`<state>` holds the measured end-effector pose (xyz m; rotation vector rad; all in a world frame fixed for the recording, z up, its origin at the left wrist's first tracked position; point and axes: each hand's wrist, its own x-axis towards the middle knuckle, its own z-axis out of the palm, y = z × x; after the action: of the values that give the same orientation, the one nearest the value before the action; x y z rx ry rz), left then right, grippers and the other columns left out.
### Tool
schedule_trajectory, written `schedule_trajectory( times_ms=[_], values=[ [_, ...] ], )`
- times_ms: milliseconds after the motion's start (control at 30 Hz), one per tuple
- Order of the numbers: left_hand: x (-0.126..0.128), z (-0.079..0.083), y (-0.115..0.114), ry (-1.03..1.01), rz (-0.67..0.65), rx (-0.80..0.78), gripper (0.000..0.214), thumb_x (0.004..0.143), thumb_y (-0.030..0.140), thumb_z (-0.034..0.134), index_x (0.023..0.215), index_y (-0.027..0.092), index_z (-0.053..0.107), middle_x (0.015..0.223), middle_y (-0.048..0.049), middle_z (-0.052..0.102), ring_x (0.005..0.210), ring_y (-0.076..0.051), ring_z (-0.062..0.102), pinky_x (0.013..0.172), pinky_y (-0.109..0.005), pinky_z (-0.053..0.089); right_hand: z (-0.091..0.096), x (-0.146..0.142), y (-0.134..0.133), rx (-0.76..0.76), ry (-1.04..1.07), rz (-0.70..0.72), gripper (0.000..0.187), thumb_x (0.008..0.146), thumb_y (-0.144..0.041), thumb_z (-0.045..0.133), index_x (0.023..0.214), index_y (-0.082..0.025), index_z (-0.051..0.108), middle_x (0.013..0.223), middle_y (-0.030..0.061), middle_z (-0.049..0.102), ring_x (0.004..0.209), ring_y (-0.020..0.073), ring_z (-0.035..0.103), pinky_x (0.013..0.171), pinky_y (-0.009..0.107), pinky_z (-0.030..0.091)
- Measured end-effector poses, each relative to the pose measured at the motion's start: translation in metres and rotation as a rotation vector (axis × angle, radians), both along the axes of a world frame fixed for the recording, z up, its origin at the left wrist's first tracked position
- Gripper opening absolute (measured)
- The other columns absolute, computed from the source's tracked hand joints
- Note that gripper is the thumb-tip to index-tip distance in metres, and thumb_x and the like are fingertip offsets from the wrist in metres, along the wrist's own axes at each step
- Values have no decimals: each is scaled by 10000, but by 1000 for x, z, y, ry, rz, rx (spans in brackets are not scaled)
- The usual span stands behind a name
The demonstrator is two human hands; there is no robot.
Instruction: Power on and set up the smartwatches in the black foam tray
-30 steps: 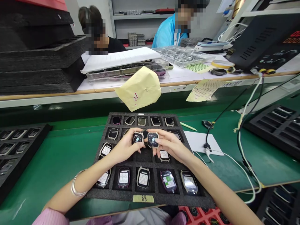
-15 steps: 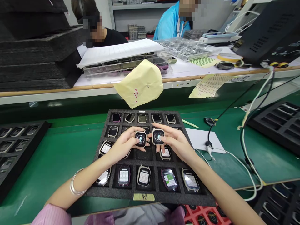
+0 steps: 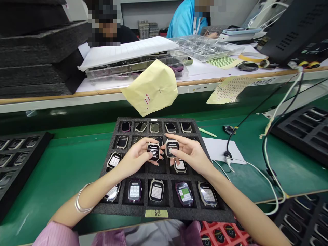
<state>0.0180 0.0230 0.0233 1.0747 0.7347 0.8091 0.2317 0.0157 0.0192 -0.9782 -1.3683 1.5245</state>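
Note:
A black foam tray with several smartwatch bodies in its pockets lies on the green bench in front of me. My left hand holds one smartwatch above the tray's middle, its lit screen showing text. Beside it my right hand holds a second smartwatch, thumb on its screen. Both hands are closed round the watch cases. Watches in the near row, such as the white one, show lit grid screens; those in the far row are dark.
More black trays sit at the left and right. White and black cables trail across the bench on the right. A yellow paper hangs from the raised shelf, where two people sit behind clear trays.
Both watch screens have changed from a round graphic to text. My hands with the watches stayed over the tray's middle; my view tilted slightly down.

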Motion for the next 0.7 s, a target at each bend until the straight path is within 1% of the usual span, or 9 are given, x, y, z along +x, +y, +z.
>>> schedule_trajectory(
  times_ms=[167, 267, 333, 367, 433, 467, 567, 633, 700],
  values=[
    [0, -1, 0, -11, -13, 21, 272, 831, 211, 639, 1079, 169, 535, 961, -75, 689, 884, -194, 680, 720, -320, 600, 2, 9, 3, 8, -53, 43, 763, 745, -224, 772, 1414, -204, 405, 1164, 110, 650, 718, 166, 693, 659, 321, 596],
    [1, -3, 0, -7, -14, 33, 272, 844, 254, 649, 1076, 167, 537, 943, -75, 690, 872, -187, 677, 718, -315, 599, 0, 20, 11, 43, -282, 71, 742, 765, -284, 737, 1411, -150, 399, 959, 87, 698, 728, 216, 697, 657, 362, 592],
    [2, -4, 0, -2, -7, 33, 286, 832, 284, 669, 1061, 165, 546, 914, -69, 688, 846, -185, 679, 697, -309, 599, 0, 28, 18, 201, -580, 26, 635, 766, -307, 725, 1331, -124, 499, 790, 55, 684, 697, 240, 679, 641, 382, 574],
    [2, -4, 0, 1, -3, 31, 295, 823, 296, 681, 1052, 164, 550, 899, -67, 688, 833, -187, 680, 685, -307, 598, 0, 32, 22, 322, -740, -11, 569, 763, -312, 727, 1271, -119, 557, 777, 59, 673, 715, 255, 667, 660, 399, 563],
    [3, -4, 0, 5, 7, 23, 315, 804, 314, 700, 1038, 161, 556, 875, -64, 688, 816, -193, 684, 669, -309, 596, 0, 38, 29, 569, -981, -36, 475, 763, -310, 734, 1181, -112, 626, 884, 101, 662, 837, 291, 636, 761, 443, 532],
    [4, -3, 0, 5, 10, 18, 320, 799, 319, 704, 1035, 159, 557, 871, -65, 688, 815, -197, 686, 667, -313, 595, 0, 41, 33, 665, -1048, -16, 472, 765, -312, 739, 1175, -105, 632, 968, 126, 649, 918, 309, 609, 820, 459, 509],
    [4, -1, -1, -9, 11, 7, 317, 798, 321, 695, 1032, 157, 556, 874, -72, 690, 832, -215, 688, 672, -328, 593, -1, 43, 42, 793, -1114, 87, 539, 791, -351, 734, 1240, -87, 595, 1130, 164, 595, 1030, 324, 544, 893, 469, 464],
    [4, 1, -1, -10, 7, 0, 315, 794, 301, 687, 1041, 160, 551, 893, -78, 691, 857, -225, 685, 686, -341, 590, -1, 39, 46, 824, -1113, 131, 472, 850, -363, 679, 1240, -109, 602, 1144, 152, 597, 1014, 309, 537, 888, 460, 455],
    [3, 1, -1, 3, -6, 3, 325, 786, 266, 679, 1062, 167, 538, 914, -79, 687, 883, -229, 677, 709, -356, 586, 0, 28, 50, 860, -1105, 194, 341, 919, -320, 597, 1200, -130, 632, 1112, 131, 615, 990, 288, 536, 880, 435, 450]
  ],
)
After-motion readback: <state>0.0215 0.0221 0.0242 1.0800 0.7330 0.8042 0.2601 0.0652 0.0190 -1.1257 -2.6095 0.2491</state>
